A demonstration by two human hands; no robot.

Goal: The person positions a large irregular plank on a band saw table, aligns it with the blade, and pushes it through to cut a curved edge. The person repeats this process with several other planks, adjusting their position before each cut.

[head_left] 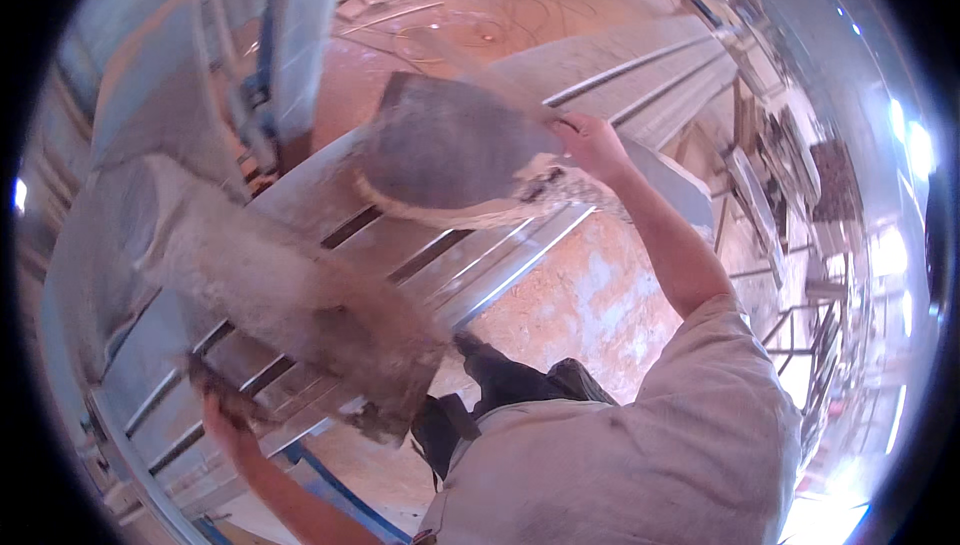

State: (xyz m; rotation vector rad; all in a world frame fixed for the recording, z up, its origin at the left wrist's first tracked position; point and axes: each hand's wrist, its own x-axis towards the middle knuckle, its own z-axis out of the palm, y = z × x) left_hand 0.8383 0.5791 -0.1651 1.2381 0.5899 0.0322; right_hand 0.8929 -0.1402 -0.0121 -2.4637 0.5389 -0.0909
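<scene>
We see right hand (592, 148) at end of wood slab (450, 140), fingers curled, can't tell if clamped; slab left of hand, over slotted desk (388, 248). Left hand (230, 432) clamped on blurred dark block (236, 400).

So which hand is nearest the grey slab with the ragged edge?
The right hand, at the right end of the grey slab; the left hand is well apart, at the picture's lower left.
</scene>
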